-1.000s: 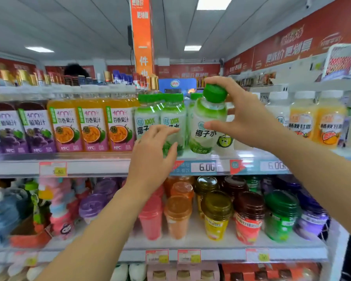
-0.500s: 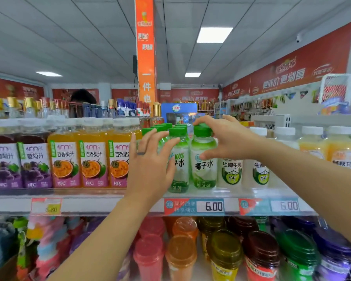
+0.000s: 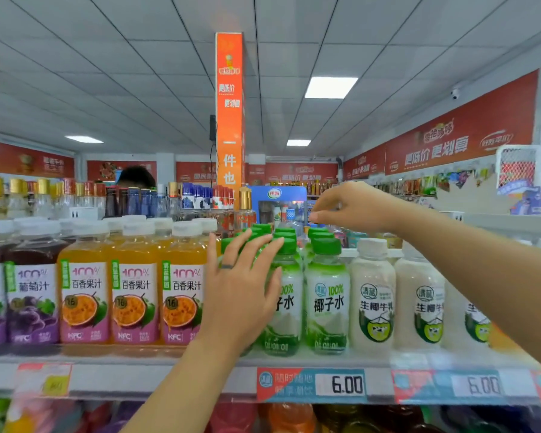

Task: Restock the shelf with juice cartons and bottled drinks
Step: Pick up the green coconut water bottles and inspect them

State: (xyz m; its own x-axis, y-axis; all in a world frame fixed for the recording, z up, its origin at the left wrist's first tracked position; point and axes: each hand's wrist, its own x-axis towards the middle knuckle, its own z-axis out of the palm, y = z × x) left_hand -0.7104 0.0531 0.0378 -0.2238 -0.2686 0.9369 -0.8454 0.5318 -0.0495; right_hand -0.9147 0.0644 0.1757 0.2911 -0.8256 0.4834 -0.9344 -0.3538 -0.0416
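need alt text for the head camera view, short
A person's left hand rests open against green-capped coconut water bottles on a store shelf, while the right hand hovers above their caps holding nothing. Passion fruit juice bottles stand left, white coconut milk bottles right.

In front: three passion-fruit bottles (image 3: 135, 301), two grape bottles (image 3: 32, 301), three coconut-milk bottles (image 3: 372, 301); two hands (image 3: 241, 295).

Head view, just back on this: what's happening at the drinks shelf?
A person is stocking the shelf. Their left hand rests flat, fingers straight, against a green-capped coconut water bottle in the front row. Their right hand hovers above the green caps, holding nothing. The neighbouring coconut water bottle stands upright beside the white-capped milk bottles.
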